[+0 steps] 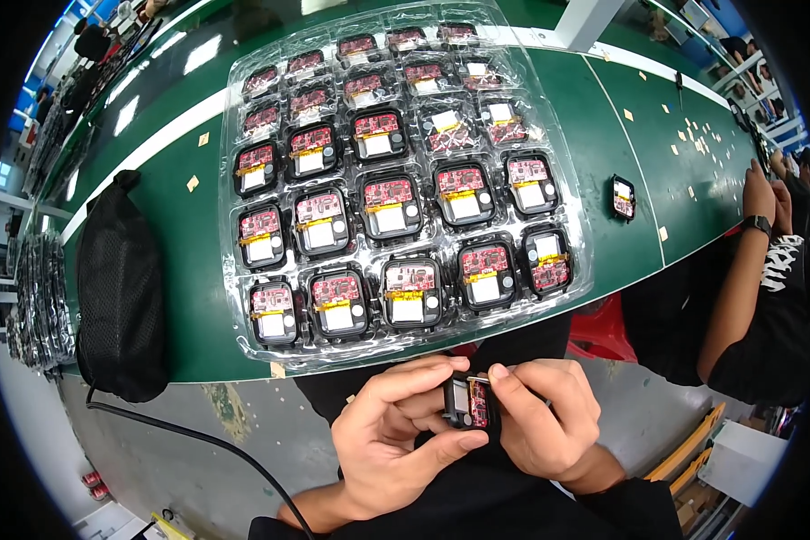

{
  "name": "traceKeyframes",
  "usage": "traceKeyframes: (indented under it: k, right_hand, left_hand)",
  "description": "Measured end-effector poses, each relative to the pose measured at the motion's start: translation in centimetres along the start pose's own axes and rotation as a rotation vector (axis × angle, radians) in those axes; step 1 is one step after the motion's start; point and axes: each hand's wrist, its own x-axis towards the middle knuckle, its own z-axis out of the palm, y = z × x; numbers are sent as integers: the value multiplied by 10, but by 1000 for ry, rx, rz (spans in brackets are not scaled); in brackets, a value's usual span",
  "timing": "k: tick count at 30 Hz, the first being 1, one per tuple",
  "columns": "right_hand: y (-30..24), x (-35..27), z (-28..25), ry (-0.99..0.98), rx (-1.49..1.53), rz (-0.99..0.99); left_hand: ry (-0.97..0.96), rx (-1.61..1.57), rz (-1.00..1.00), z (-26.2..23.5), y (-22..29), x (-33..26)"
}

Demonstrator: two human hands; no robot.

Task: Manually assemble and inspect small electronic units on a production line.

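- Currently both hands work below the near edge of the bench point(180, 351), over the lap, on one small black module point(471, 402) with a red circuit board showing inside.
- Left hand point(396, 436) cradles the module: thumb under its lower edge, index finger curled over the top, fingers pressed against the case.
- Right hand point(549, 423) comes in from the other side, thumb and index fingers pinching at a thin yellow strip at the module's top edge.
- Handling judgement: module looks light, stiff and small, with exposed board and thin strip likely fragile; best held by the black case edges, not the board face.
- Case sides look smooth, so could slip if the grip is loose.
- Clear plastic tray point(243, 346) sits on the green bench just above the hands, rows of the same black-and-red modules in its pockets.
- One loose module point(623, 197) lies on the bench to the right of the tray, apart from it.
- Black mesh bag point(121, 288) rests at the left bench edge, a black cable point(207, 441) running down from it.
- Another person's arm point(742, 270) with a dark wristband shows at far right.
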Motion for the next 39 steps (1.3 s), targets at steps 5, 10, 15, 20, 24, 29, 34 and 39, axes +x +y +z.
traceKeyframes:
  k: [5,10,15,20,24,29,34,39]
  right_hand:
    - [-2,-2,0,5,7,26]
    - [-2,-1,-3,-16,-4,46]
    - [-3,0,-6,-14,-20,62]
    - [-3,1,-4,-28,-8,70]
    - [-6,0,-3,-27,-1,95]
    - [-5,-2,-1,-24,0,88]
    - [-4,-2,1,-40,-15,66]
    - [-3,1,-2,-17,-12,36]
  left_hand:
    - [7,-45,-40,-2,-3,-5]
    - [15,-59,-22,-1,-6,-3]
    - [-8,-40,7,1,-6,-2]
    - [4,-54,3,0,-7,-2]
    - [14,-95,-18,1,-8,-5]
    - [14,-29,27,1,-11,-5]
    - [37,-81,-13,-2,-10,-3]
    - [9,-97,-46,-4,-1,0]
